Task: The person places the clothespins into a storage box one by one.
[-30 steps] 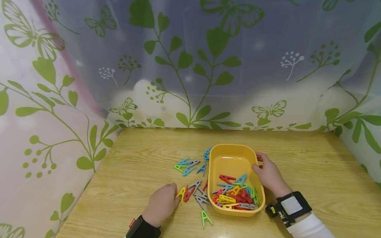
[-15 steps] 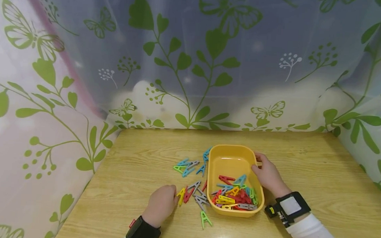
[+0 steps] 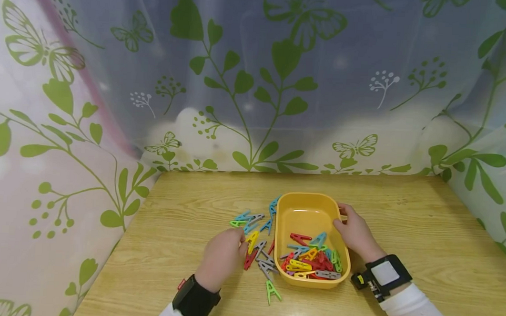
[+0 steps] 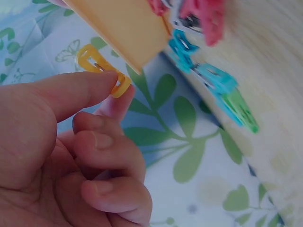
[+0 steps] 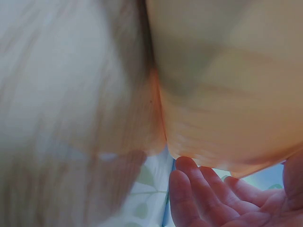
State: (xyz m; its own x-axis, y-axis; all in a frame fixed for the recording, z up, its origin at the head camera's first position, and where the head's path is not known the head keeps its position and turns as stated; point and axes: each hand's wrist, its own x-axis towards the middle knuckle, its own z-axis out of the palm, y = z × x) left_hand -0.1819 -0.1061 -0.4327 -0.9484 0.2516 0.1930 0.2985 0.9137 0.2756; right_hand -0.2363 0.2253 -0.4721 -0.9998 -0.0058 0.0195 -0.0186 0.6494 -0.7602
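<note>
My left hand pinches a yellow clothespin between thumb and forefinger. In the left wrist view the other fingers curl below it. The clothespin hovers over a loose group on the table, close to a red clothespin and several grey ones. At the far right side of a yellow plastic basket, my right hand grips the rim, thumb on top. The right wrist view has its fingers against the outer wall. Mixed-colour clothespins lie heaped in the basket's near half.
Blue, green and grey clothespins lie left of the basket, with blue ones along its side. A lone green clothespin lies nearest on the wooden table. Patterned curtains enclose the back and sides.
My left hand lifts the yellow clothespin off the table and moves up and slightly right with it. My right hand stays on the basket, which has hardly moved.
</note>
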